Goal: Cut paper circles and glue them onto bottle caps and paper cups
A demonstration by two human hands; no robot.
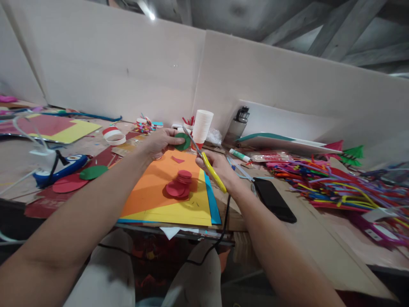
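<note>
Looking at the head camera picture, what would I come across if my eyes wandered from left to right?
Large red circle → large green circle → left hand → small green disc → yellow-handled scissors → glue stick → black phone → colourful pipe cleaners.

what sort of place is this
Probably a craft workroom: there's a sheet of orange paper, a heap of what look like pipe cleaners, and scissors in the person's right hand.
</note>
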